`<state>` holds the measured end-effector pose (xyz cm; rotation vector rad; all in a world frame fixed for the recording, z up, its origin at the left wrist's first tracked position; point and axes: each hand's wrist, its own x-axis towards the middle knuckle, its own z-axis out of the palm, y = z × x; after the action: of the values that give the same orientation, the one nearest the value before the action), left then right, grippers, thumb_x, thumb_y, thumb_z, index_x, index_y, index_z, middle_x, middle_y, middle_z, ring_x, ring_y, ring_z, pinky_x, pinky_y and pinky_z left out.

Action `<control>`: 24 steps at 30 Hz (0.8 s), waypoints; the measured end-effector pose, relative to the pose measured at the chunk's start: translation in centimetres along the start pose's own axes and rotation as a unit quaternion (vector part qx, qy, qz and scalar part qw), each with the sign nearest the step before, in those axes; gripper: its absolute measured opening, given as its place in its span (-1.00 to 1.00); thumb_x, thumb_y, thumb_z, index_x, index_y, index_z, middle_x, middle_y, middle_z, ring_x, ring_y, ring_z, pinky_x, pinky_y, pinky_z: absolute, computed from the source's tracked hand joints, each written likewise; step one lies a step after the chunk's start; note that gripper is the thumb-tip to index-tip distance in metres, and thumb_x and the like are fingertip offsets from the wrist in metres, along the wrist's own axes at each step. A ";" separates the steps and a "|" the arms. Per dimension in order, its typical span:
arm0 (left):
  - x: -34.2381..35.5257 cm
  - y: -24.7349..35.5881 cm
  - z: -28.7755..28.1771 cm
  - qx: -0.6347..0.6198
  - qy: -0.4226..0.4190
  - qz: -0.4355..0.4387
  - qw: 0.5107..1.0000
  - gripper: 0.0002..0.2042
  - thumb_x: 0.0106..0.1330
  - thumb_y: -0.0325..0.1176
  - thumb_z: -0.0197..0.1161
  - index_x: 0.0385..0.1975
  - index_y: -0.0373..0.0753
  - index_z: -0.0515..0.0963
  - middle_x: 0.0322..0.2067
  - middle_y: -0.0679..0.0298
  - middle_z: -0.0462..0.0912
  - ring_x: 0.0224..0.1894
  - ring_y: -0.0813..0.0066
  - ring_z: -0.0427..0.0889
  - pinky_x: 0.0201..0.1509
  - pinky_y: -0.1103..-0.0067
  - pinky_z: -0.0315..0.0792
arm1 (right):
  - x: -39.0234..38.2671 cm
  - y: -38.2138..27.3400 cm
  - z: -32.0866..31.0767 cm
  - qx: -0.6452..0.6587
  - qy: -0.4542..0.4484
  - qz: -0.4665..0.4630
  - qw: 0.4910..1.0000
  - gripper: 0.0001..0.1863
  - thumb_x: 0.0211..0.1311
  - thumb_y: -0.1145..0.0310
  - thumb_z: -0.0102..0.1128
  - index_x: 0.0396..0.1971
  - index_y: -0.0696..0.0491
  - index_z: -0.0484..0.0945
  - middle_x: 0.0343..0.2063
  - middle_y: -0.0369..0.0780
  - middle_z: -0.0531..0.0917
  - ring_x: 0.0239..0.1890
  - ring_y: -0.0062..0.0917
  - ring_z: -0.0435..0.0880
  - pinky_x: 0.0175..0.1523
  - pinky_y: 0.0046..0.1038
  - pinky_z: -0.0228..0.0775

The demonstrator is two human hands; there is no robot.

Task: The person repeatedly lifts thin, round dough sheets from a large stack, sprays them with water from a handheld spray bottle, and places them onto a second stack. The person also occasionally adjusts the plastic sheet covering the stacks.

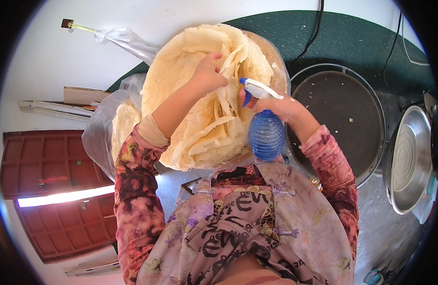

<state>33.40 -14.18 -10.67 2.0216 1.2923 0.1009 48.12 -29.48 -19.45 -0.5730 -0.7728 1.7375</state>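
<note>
Pile (181, 71) of thin, pale, flatbread-like sheets, directly ahead of the body, broad and round, folded and ruffled along the middle and right. Clear plastic visible at its right edge. Over the upper middle, left hand (209, 76): thumb and index finger spread apart, near a raised fold; cannot tell whether touching. At the pile's right side, right hand (278, 107): fingers wrapped round the white-and-blue head of a ribbed blue spray bottle (266, 137), upright, nozzle toward the pile. Just left of the pile, clear plastic bag (96, 137) with more pale sheets inside. To the right, dark round plate (337, 133) within a metal ring, small pale crumbs on top. Farther right, shiny metal basin (411, 159), tilted. Beyond, white-and-green wall (356, 38). Far left, 2 dark red panelled doors (43, 156).
</note>
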 end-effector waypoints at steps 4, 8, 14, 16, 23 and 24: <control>-0.2 0.2 0.2 -0.008 0.002 -0.050 0.999 -0.20 -0.13 -0.52 0.40 0.24 -0.30 0.22 -0.25 0.13 0.52 -0.22 0.30 0.58 -0.13 0.49 0.50 | 1.4 0.2 0.9 0.003 -0.068 0.005 0.998 -0.38 -0.05 0.57 0.09 0.15 0.06 0.36 -0.18 -0.31 0.54 -0.17 -0.66 0.49 -0.12 -0.63 0.35; -0.6 0.2 0.5 0.082 -0.001 -0.005 0.997 -0.21 -0.14 -0.47 0.42 0.22 -0.26 0.24 -0.23 0.08 0.56 -0.18 0.29 0.59 -0.10 0.48 0.50 | 1.2 -0.3 2.1 -0.046 -0.107 -0.042 0.992 -0.40 -0.08 0.54 0.08 0.11 0.05 0.43 -0.15 -0.34 0.51 -0.07 -0.62 0.42 -0.03 -0.59 0.30; -1.1 0.4 -2.6 0.088 0.013 0.062 0.994 -0.24 -0.13 -0.55 0.34 0.22 -0.31 0.25 -0.23 0.17 0.58 -0.24 0.46 0.59 -0.22 0.54 0.49 | 0.5 -0.1 0.9 -0.068 -0.076 0.019 0.995 -0.18 -0.03 0.56 0.12 0.34 0.17 0.11 0.13 -0.26 0.44 0.18 -0.54 0.38 0.31 -0.51 0.12; -1.9 0.6 -5.9 0.044 0.007 0.044 0.998 -0.23 -0.13 -0.59 0.34 0.23 -0.36 0.23 -0.15 0.17 0.59 -0.17 0.47 0.60 -0.12 0.54 0.51 | -0.3 0.3 -0.2 -0.032 -0.062 0.005 0.998 -0.20 -0.04 0.57 0.11 0.32 0.17 0.13 0.14 -0.26 0.44 0.23 -0.54 0.35 0.36 -0.49 0.05; -5.3 1.1 -16.6 -0.145 0.021 0.047 0.988 -0.30 -0.08 -0.57 0.43 0.16 -0.36 0.32 -0.08 0.17 0.60 -0.08 0.41 0.61 0.02 0.50 0.51 | -1.6 1.0 -2.3 -0.051 -0.014 0.028 0.998 -0.27 -0.07 0.58 0.10 0.25 0.14 0.26 0.08 -0.29 0.48 0.19 -0.57 0.37 0.33 -0.51 0.08; -5.6 1.1 -17.5 -0.161 0.014 0.039 0.986 -0.31 -0.07 -0.57 0.43 0.16 -0.36 0.32 -0.07 0.17 0.60 -0.07 0.41 0.61 0.03 0.49 0.51 | -1.5 1.1 -2.4 -0.041 -0.015 0.024 0.999 -0.28 -0.08 0.58 0.11 0.24 0.14 0.26 0.07 -0.29 0.48 0.19 -0.57 0.37 0.33 -0.51 0.08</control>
<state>24.04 -9.71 4.58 1.7972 1.1334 0.3538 49.56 -30.64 -21.85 -0.6266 -0.8602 1.7678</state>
